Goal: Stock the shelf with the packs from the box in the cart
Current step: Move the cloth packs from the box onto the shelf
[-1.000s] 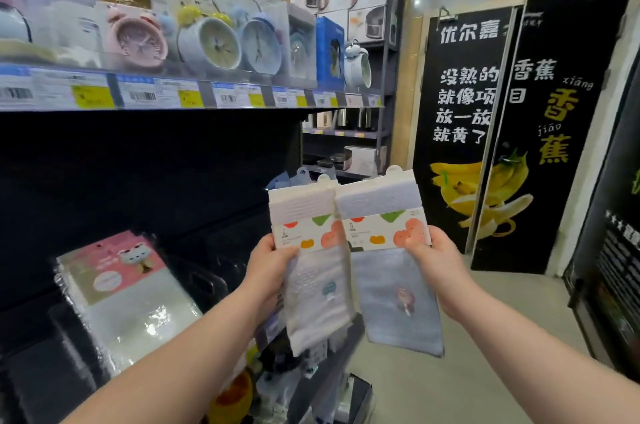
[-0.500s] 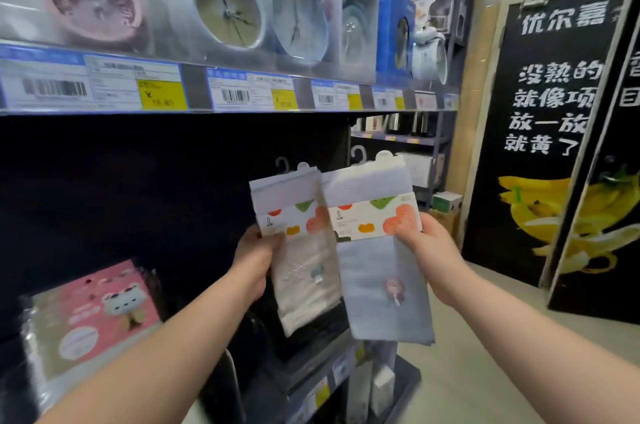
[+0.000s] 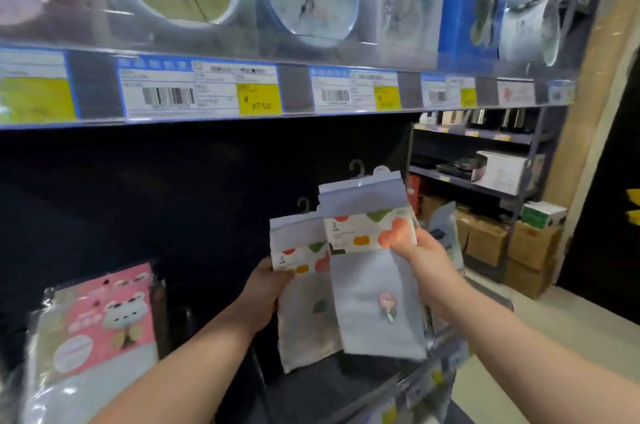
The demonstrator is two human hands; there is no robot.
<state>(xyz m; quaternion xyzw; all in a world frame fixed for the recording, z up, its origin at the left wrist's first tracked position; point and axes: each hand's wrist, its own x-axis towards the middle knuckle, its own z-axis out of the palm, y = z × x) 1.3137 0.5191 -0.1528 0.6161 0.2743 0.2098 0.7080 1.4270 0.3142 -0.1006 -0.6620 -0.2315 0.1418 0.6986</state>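
Nearer the 37.50 tag (image 3: 259, 99), left hand (image 3: 265, 295) grips white pack (image 3: 304, 330), right hand (image 3: 422, 261) blue pack (image 3: 367, 285).

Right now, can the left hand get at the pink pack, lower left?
Probably not yet: the left hand holds a white pack. Nothing stands between it and the pink pack, so the way looks free once that grip is emptied.

Yellow price tag (image 3: 259, 99) on shelf edge: "¥37.50".
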